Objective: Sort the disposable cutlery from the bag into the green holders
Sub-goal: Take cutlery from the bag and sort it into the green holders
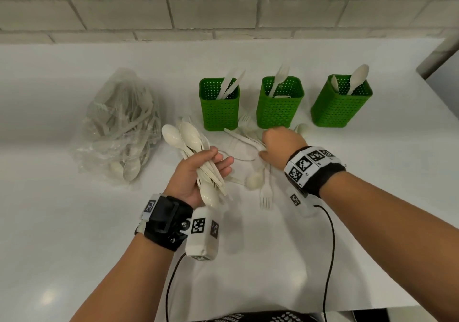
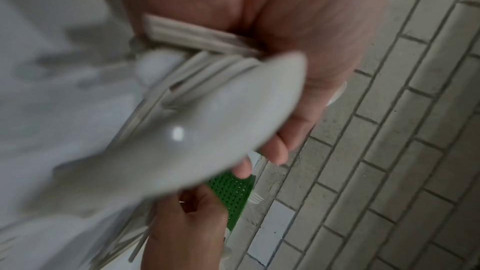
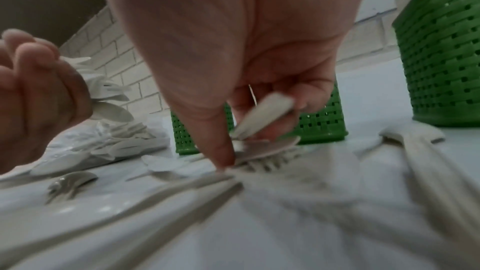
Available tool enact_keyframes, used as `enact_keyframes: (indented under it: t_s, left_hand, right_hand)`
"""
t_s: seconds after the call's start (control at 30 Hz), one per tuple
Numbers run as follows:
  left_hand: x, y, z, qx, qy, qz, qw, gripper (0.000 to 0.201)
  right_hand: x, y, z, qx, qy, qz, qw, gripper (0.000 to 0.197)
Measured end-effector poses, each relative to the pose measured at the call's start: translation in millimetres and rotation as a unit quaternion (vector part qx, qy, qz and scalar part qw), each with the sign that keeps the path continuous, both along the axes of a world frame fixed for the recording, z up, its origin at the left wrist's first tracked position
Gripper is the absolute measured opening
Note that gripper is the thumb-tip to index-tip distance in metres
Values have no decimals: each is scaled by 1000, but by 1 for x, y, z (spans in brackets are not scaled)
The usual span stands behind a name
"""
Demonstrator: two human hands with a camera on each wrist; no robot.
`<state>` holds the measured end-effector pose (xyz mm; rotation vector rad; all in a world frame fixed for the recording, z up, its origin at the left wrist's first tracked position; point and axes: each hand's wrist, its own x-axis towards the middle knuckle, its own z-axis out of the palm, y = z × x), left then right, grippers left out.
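Your left hand (image 1: 198, 172) is curled round a bundle of spoons (image 1: 196, 157), handles across the palm, bowls fanning out past the fingertips toward the bag (image 1: 119, 127), which lies well off to that hand's outer side, still holding much cutlery. One bowl juts back toward your wrist, so the bundle is not all one way round. Your right hand (image 1: 278, 145) is down on the tabletop (image 1: 74, 222), fingers curled into the loose pile (image 1: 250, 147) just beneath it; the right wrist view shows a pale piece (image 3: 262, 114) pinched between thumb and fingers, kind not clear through blur. Three green holders (image 1: 219, 105) stand just beyond that hand: knives in the one nearest your left hand, forks in the middle, spoons in the far one. Judgement: these pieces look light, thin and smooth, likely to slide over one another and lie flat against the surface, hard to lift from above. Take each at the handle's middle, or tip a bowl or tines to raise the end first. Loosen your grip and the spoon bundle may splay.
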<state>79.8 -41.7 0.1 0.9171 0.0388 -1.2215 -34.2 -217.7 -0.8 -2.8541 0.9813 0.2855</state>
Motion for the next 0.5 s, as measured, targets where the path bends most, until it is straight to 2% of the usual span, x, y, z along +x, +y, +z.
enact_keyframes:
  t_s: [0.07,0.13,0.2,0.33,0.4,0.47,0.5]
  left_hand:
    - [1,-1,-1,5,-9,8,1000,6]
    - [2,-2,-3,11,-26,15,999,10]
    - [1,-5,-5,20,-39,22,999,10]
    - [-6,-12,-7,0,-52,31,998,11]
    - [-13,-17,-8,-33,-64,12,997,19]
    - [-19,-21,-10,-55,-65,-10,996,28]
    - [-21,-21,-10,-63,-55,-13,996,25]
  right_hand:
    - [-5,1,2,0,10,10,1000,27]
    - [-12,0,7,36,5,8,999,35]
    - [-21,-2,17,119,-42,-12,992,35]
    - [-31,26,42,254,-178,-28,950,33]
    - [-26,55,42,247,-186,-2,951,26]
    - [-18,80,36,194,-201,12,960,21]
    - [-16,87,34,169,-209,16,963,23]
